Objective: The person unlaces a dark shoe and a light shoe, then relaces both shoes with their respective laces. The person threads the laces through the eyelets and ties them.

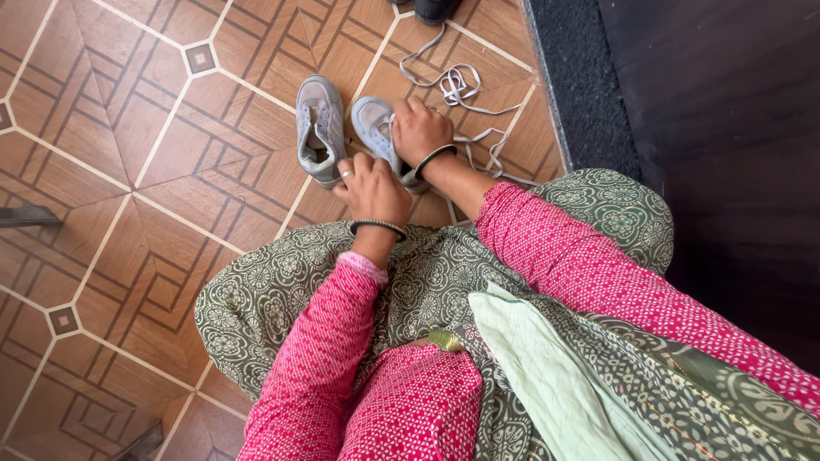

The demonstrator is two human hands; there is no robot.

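No packages, labels or signs show here, only a brown tiled floor (128, 171) with pale lines and small dark squares.

Two small grey shoes lie side by side on the tiles, toes pointing away from the person. The left shoe (320, 128) sits untouched, its opening facing up, worn and a little dusty. The right shoe (376, 128) is just beside it, partly covered by both hands. A white lace (457, 85) trails loosely from it, looping across the floor toward a dark mat (572, 85) along the wall side. The tip of another dark shoe (434, 8) shows at the top edge.

The left hand (373, 189) rests at the heel of the right shoe, fingers curled down onto it, a ring on one finger and a dark bangle at the wrist. The right hand (420, 130) is closed over the middle of the same shoe, where the lace runs in; whether it pinches the lace I cannot tell. Both sleeves are pink and patterned, over green printed cloth (282, 282).
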